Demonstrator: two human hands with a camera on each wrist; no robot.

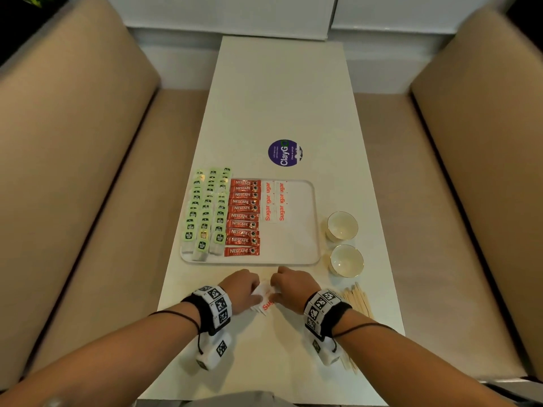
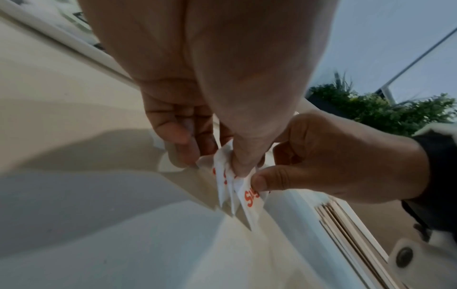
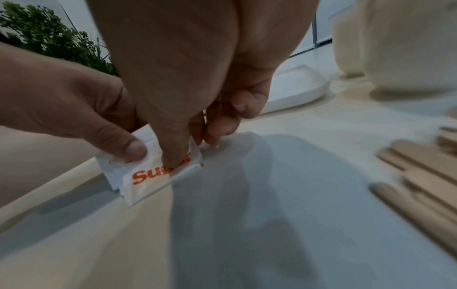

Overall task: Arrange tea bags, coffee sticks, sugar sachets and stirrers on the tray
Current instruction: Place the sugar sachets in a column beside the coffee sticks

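A white tray [image 1: 305,230] holds rows of green tea bags [image 1: 205,212], red coffee sticks [image 1: 243,217] and two columns of white sugar sachets [image 1: 274,201]. In front of the tray, both hands meet over a small bunch of sugar sachets [image 1: 263,298] standing on edge on the table. My left hand [image 1: 241,289] pinches the sachets [image 2: 243,192] with thumb and fingers. My right hand [image 1: 291,286] pinches the same sachets [image 3: 148,178] from the other side. Wooden stirrers [image 1: 360,299] lie on the table just right of my right wrist.
Two small white cups [image 1: 342,226] [image 1: 346,259] stand right of the tray. A round purple sticker [image 1: 284,152] lies beyond it. Beige bench seats [image 1: 88,201] flank the narrow white table [image 1: 279,98]. The tray's right part is bare.
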